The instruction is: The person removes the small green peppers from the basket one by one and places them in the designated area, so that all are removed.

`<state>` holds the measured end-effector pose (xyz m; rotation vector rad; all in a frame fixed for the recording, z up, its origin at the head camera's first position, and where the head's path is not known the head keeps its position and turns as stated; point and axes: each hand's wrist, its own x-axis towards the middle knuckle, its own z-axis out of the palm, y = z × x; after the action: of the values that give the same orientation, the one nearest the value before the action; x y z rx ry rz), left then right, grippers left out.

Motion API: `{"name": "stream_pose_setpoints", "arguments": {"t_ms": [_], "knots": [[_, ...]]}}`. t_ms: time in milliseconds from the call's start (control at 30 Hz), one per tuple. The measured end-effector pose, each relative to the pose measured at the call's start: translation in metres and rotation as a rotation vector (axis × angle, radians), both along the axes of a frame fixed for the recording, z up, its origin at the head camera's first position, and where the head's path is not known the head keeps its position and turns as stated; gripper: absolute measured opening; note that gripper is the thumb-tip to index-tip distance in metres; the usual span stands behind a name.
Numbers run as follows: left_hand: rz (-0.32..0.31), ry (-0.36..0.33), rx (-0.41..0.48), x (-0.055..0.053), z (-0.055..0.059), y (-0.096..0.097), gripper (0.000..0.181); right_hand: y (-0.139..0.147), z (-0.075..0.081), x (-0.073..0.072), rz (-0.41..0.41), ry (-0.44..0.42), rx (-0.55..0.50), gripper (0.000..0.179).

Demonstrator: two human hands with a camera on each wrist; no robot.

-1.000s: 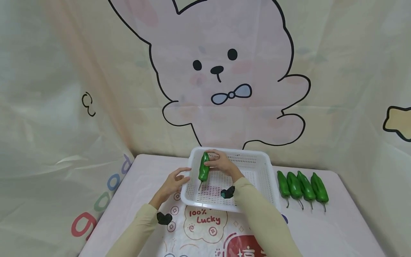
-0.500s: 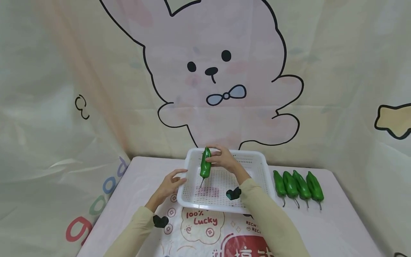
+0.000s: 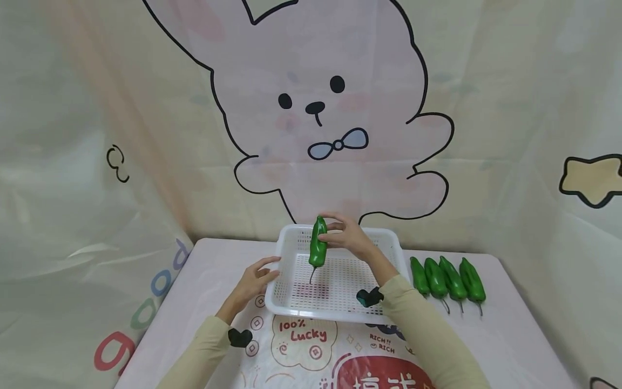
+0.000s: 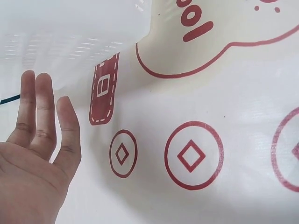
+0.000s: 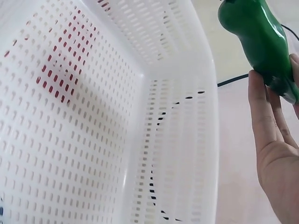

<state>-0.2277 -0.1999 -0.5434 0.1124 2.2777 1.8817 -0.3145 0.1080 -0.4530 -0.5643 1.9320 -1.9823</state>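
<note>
A glossy green pepper [image 3: 318, 244] with a thin stem hanging down is pinched in the fingertips of my right hand [image 3: 353, 237]. It is held up over the back left part of a white perforated plastic basket [image 3: 335, 316]. The right wrist view shows the pepper [image 5: 259, 39] raised past the basket's rim [image 5: 212, 140], thumb and fingers at its lower end. My left hand [image 3: 251, 282] is at the basket's left side with fingertips right at the rim. In the left wrist view its fingers [image 4: 45, 112] extend nearly straight beside the basket wall [image 4: 79, 32].
Several green peppers [image 3: 453, 280] lie in a row on the table right of the basket, stems toward me. A printed white cloth [image 3: 311, 346] covers the table. Behind it hangs a curtain [image 3: 340, 178] with a cartoon animal; another sheet [image 3: 73, 243] borders the left side.
My right hand has lifted the pepper upward from inside the basket and slightly right. My left hand stays at the basket's left rim. The head view has shifted slightly.
</note>
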Motion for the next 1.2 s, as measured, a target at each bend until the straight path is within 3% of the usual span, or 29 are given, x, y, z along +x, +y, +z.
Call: {"name": "stream_pose_setpoints", "arguments": {"t_ms": [400, 1200], "knots": [[0.004, 0.001, -0.011, 0.002, 0.001, -0.001, 0.053, 0.032, 0.018, 0.017, -0.002, 0.077, 0.027, 0.068], [-0.016, 0.008, -0.006, 0.003, 0.003, -0.001, 0.055, 0.117, 0.017, 0.041, -0.086, 0.065, 0.088, 0.066]]}}
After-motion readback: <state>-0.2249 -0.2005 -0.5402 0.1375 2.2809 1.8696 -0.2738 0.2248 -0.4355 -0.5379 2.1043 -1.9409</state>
